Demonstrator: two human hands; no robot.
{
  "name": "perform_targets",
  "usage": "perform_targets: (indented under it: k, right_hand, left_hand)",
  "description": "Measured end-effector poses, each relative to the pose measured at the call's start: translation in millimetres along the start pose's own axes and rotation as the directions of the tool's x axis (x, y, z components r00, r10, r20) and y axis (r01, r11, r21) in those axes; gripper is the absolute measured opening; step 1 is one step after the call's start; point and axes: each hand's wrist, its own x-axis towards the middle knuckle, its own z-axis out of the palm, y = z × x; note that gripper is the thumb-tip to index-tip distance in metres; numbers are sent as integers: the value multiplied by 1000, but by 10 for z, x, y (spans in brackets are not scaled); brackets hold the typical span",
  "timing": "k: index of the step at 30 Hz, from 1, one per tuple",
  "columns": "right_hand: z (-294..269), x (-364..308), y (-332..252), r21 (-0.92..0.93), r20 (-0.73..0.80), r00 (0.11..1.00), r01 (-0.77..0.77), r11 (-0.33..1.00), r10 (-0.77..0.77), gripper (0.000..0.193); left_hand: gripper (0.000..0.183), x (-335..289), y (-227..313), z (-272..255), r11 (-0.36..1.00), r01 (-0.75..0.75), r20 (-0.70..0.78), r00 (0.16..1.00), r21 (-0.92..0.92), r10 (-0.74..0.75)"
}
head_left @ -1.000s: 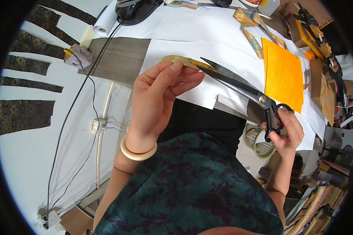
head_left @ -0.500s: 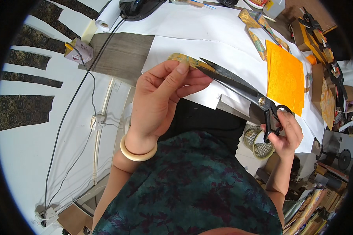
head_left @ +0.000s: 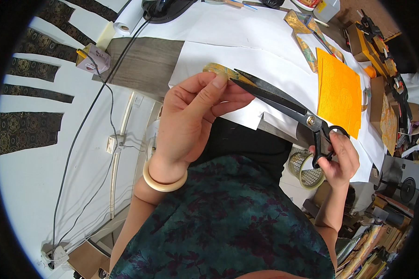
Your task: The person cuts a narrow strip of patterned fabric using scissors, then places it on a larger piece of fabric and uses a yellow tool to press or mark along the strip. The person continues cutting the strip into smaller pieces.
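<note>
My left hand (head_left: 191, 109) is raised over the table's near edge, thumb and fingers pinching a narrow strip of yellow patterned fabric (head_left: 214, 69). A pale bangle (head_left: 165, 181) circles that wrist. In my right hand (head_left: 341, 158) is a large pair of black scissors (head_left: 284, 103), its fingers through the handle loops. The blades point left, slightly parted, with their tips at the strip beside my left fingertips. Part of the strip is hidden behind the fingers and blades.
White paper (head_left: 246, 35) covers much of the grey table (head_left: 142, 63). Orange sheets (head_left: 339, 93) lie right of the scissors, with a patterned strip (head_left: 302, 44) beyond. A black cable (head_left: 95, 90) hangs at the left. Below the table stands a mesh basket (head_left: 311, 177).
My left hand has shifted slightly to the right with the strip. The scissor tips have moved slightly left, and my right hand has barely moved.
</note>
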Motion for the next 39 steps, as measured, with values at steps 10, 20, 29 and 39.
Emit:
perform_targets:
  k: [10, 20, 29, 39]
  right_hand:
    - [-35, 48, -20, -125, 1, 987, 161, 979, -162, 52]
    - [-70, 77, -9, -119, 34, 983, 181, 976, -178, 56]
    - [-81, 158, -7, -123, 42, 971, 238, 964, -234, 50]
    - [-44, 122, 25, -130, 40, 964, 265, 955, -262, 49]
  left_hand:
    - [28, -22, 12, -20, 999, 37, -23, 999, -10, -38]
    - [30, -52, 47, -24, 999, 52, -18, 998, -10, -52]
    - [28, -60, 57, -34, 996, 64, -21, 998, -55, -65]
    - [32, -76, 68, -45, 996, 79, -42, 996, -36, -80]
